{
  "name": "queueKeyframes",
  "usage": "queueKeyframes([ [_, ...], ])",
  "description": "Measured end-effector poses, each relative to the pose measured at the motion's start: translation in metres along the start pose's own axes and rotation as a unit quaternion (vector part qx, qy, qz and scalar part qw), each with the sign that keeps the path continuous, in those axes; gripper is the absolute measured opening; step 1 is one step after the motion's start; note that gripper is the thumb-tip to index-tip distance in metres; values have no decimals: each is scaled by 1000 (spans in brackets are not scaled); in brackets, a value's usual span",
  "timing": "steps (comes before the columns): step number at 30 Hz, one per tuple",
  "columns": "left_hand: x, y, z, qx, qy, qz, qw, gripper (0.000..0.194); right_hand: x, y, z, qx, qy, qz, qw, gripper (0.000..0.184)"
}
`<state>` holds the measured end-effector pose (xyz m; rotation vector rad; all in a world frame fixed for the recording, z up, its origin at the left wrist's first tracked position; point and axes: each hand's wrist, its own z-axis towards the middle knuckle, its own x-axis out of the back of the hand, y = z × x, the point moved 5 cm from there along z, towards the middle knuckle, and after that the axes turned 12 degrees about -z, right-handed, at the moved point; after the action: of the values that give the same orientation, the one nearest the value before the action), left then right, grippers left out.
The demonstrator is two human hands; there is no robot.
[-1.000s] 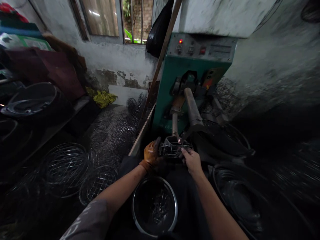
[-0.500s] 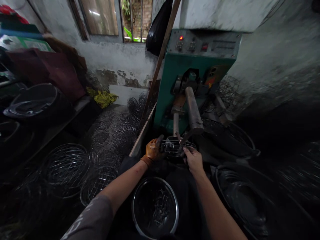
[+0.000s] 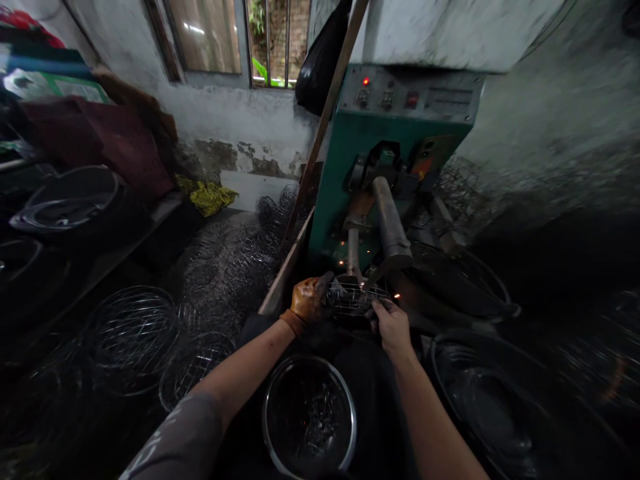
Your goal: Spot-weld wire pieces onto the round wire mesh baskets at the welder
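My left hand (image 3: 306, 300), in an orange-brown glove, grips the left side of a small wire basket (image 3: 354, 298). My bare right hand (image 3: 391, 325) pinches the basket's right front edge. The basket sits under the metal arms (image 3: 387, 223) of a green welding machine (image 3: 395, 143). Small orange sparks fly around the basket and the machine's front.
A round metal bowl (image 3: 310, 417) with small wire bits lies just below my arms. Stacks of round wire baskets (image 3: 133, 333) fill the floor at left. Dark basins (image 3: 475, 393) stand at right. A wooden pole (image 3: 325, 113) leans by the machine. A window (image 3: 235, 37) is behind.
Sparks have appeared around the wire basket and machine front. Both hands kept their hold on the basket, shifting only slightly.
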<state>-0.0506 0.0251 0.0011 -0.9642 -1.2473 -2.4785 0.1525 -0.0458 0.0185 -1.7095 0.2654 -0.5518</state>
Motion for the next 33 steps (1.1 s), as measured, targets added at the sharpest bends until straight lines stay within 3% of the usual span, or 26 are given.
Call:
queueKeyframes([
  [6,-1,9,11,-11,-29,20,999,89,8,5,1,-27,37,42,998,59],
  [21,-5,13,14,-17,-26,28,999,84,10,8,2,-24,33,30,999,59],
  [28,-8,1,7,-1,-15,17,1000,95,11,5,1,-17,33,29,999,60],
  [33,-12,-14,-2,52,-11,8,999,71,12,3,-4,3,12,1,1000,61],
])
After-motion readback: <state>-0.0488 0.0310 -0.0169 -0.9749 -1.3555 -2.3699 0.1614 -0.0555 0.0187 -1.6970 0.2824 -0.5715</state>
